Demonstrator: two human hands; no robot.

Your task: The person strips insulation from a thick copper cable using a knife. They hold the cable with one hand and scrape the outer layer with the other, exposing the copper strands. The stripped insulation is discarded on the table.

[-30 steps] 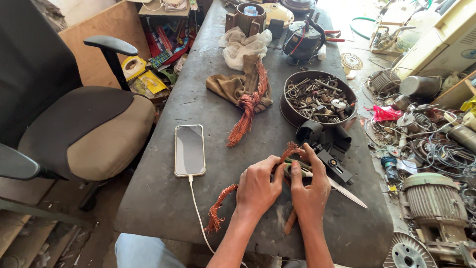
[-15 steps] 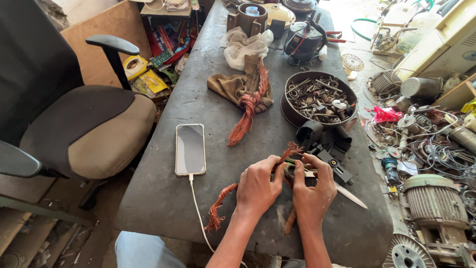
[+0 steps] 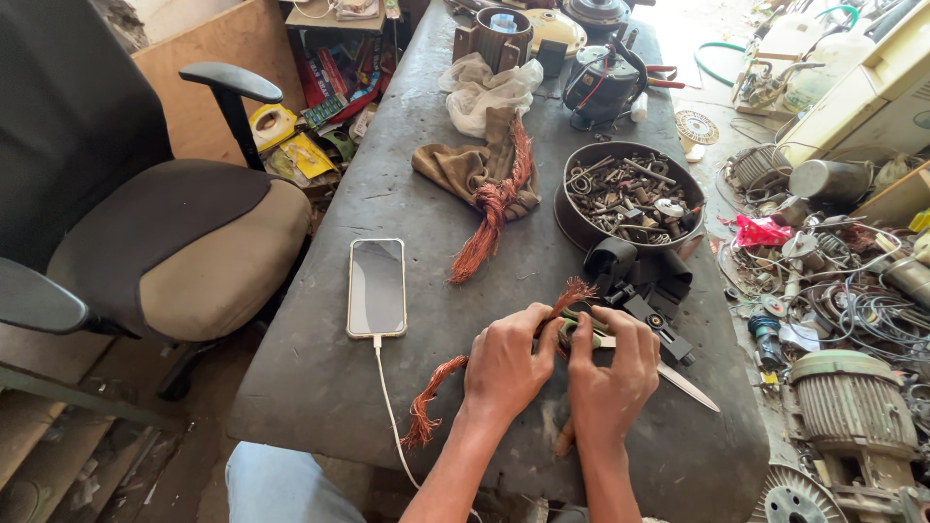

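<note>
A bundle of copper wire [image 3: 572,293] is gripped low in the frame's centre by the left hand [image 3: 504,363] and right hand [image 3: 612,370], pressed together. A knife [image 3: 678,380] lies under the right hand. A phone [image 3: 377,287] is left of them; a bowl of hardware [image 3: 625,194] sits above.

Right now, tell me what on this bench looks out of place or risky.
A phone lies screen-up on the dark workbench among scrap, its white cable trailing off the near edge. A knife lies bare beside the right hand. The left hand grips frayed copper wire hanging over the edge.
</note>
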